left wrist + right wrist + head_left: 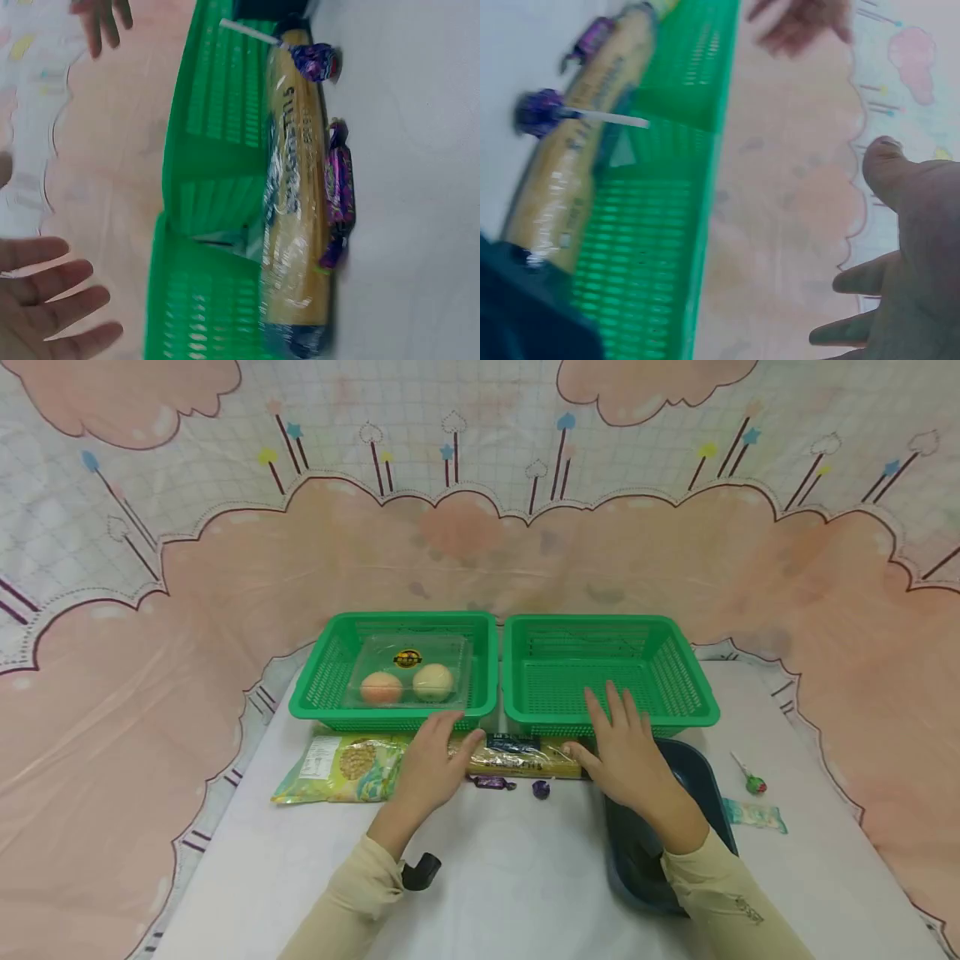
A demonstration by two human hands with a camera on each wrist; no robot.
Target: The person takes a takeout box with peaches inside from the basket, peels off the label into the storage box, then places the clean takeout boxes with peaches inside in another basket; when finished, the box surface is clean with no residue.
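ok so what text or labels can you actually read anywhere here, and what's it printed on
Nothing reads clearly enough to quote.
long yellow packet: large white lettering runs along it, too blurred to read.
clear box of fruit in the left green basket: a round yellow and black sticker, print too small.
green snack bag: a white panel of fine print, unreadable.
purple wrapped candy: no legible print.
Both hands, left hand and right hand, are by the packet.

- You see two baskets side by side: the left basket [322, 693] holds a fruit box [408, 672].
- The long packet [525, 758] lies before them, the tray [693, 768] at right.
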